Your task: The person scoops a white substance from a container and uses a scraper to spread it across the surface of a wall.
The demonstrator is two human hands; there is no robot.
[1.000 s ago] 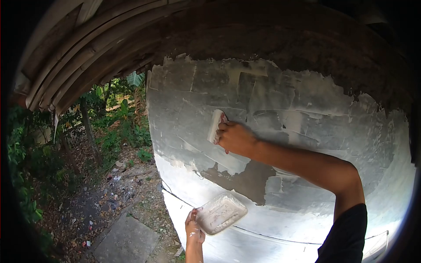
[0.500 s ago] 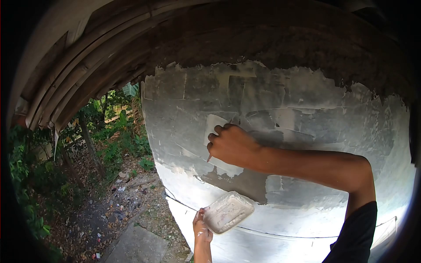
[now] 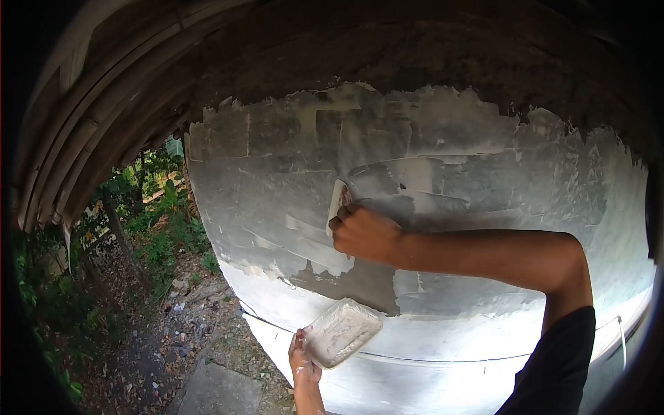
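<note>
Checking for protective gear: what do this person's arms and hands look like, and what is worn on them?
No gloves: the right hand and left hand are bare, as are both forearms. A black short sleeve covers the right upper arm. White smears mark the left hand's fingers. No watch or jewellery shows.

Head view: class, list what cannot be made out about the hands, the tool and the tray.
- The scraper, head view: the right hand covers its handle, so only a pale blade edge shows.
- The left hand, head view: its fingers are hidden under the tray, and the forearm is cut off by the bottom edge.
- The tray's filling, head view: too small and blurred to judge its depth.
- The wall, head view: its right end fades into the dark lens rim.
</note>
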